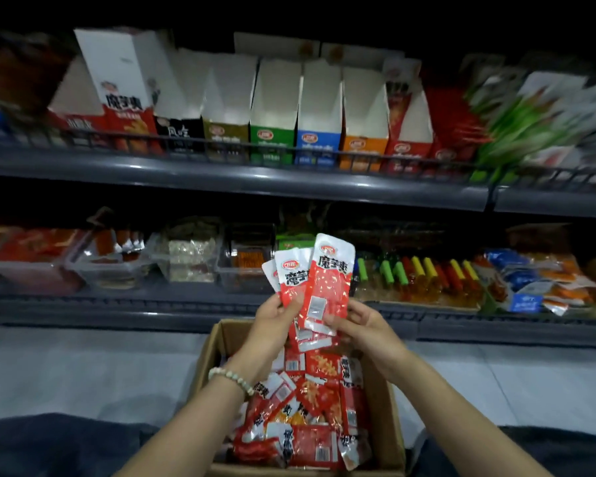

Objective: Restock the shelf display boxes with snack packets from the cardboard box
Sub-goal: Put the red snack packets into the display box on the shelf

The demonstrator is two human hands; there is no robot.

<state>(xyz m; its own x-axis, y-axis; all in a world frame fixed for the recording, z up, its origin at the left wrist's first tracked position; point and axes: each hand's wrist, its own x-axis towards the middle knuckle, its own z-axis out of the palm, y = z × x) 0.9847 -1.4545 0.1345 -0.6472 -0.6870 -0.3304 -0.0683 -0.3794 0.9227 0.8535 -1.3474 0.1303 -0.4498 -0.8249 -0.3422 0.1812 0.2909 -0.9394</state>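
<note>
The person is gathering a handful. Just above the far rim of the cardboard box (pixel 389 425), the left hand (pixel 277 316) is gripping a fan of red snack packets (pixel 319 280) by their lower ends, fingers curled round them. The right hand (pixel 365 321) is pinching the bottom of the front packet, seemingly squaring it into the bunch. Loose packets (pixel 310 425) are lying inside the box, and the stocking itself is not yet done.

The next move is calling for a lift up and left of the box to the tall red-and-white display box (pixel 124 94). Its lettering is looking like the packets' own, though blur is making that uncertain. The bunch is needing to clear the upper shelf (pixel 221 173) lip and the wire rail (pixel 221 146), both well above the box. The open display boxes (pixel 272 108) straight above the box are standing side by side, leaving entry only from the top.
</note>
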